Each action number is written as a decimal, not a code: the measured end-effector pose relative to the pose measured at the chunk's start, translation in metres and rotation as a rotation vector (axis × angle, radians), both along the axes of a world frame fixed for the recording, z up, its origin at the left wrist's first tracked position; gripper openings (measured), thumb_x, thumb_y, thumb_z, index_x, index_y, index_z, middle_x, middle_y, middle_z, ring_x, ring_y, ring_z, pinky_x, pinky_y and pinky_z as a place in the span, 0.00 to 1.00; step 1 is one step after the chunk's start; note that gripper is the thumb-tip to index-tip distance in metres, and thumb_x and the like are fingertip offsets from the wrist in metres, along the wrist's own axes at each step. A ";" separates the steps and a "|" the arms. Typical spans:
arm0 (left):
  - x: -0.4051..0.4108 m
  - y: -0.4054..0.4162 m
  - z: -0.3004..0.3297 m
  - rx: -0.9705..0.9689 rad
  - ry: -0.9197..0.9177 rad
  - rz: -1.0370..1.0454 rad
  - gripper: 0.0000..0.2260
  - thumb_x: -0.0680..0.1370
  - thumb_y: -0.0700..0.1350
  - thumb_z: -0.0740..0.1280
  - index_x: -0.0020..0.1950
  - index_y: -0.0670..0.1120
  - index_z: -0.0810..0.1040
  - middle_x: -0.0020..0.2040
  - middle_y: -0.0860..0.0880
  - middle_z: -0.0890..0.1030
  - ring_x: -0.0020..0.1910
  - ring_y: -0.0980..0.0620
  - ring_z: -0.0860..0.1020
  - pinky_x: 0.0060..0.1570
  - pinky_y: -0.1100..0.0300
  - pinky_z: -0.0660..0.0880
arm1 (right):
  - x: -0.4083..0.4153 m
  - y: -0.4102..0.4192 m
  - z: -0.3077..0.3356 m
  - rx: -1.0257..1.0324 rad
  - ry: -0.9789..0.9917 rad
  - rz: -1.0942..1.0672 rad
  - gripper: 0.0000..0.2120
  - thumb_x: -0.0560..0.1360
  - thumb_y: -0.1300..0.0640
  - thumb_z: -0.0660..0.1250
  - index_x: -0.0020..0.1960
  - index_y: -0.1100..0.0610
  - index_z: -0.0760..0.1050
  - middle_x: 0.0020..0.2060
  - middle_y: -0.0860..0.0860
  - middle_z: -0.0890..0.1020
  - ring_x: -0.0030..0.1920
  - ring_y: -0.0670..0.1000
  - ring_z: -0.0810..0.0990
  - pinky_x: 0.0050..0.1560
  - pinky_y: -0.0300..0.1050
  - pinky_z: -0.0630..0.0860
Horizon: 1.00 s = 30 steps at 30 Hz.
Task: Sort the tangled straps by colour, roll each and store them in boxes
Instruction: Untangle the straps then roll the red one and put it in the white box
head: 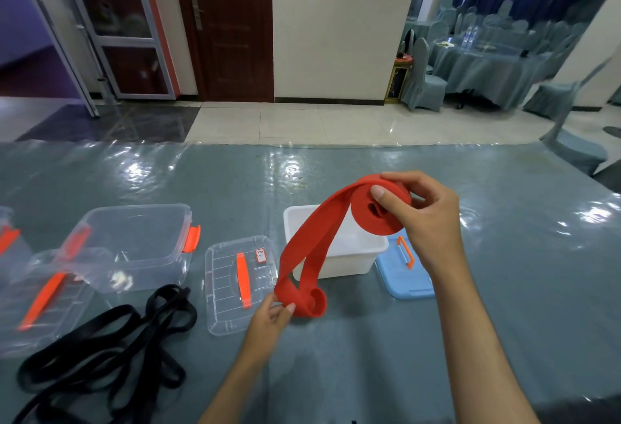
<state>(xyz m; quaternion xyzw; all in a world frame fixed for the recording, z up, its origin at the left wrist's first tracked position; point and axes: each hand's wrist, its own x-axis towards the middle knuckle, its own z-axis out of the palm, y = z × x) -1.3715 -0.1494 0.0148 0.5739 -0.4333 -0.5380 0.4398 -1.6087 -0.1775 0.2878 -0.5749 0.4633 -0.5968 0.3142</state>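
Right hand grips the rolled part of the red strap above the white box, thumb on the coil. Left hand pinches the strap's loose end at 7 o'clock from the roll, prob. touching the table. Black straps lie tangled far left, by the clear box.

The black straps run off the bottom left edge; a clear box is cut off at the left. The words on the small label are too tiny to read.
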 end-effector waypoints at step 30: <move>0.024 -0.002 0.003 0.255 0.379 0.205 0.09 0.85 0.45 0.65 0.59 0.41 0.79 0.50 0.38 0.86 0.45 0.40 0.86 0.46 0.47 0.84 | -0.010 0.012 -0.012 0.027 -0.028 -0.102 0.10 0.72 0.55 0.81 0.52 0.52 0.87 0.46 0.50 0.89 0.48 0.49 0.87 0.46 0.38 0.80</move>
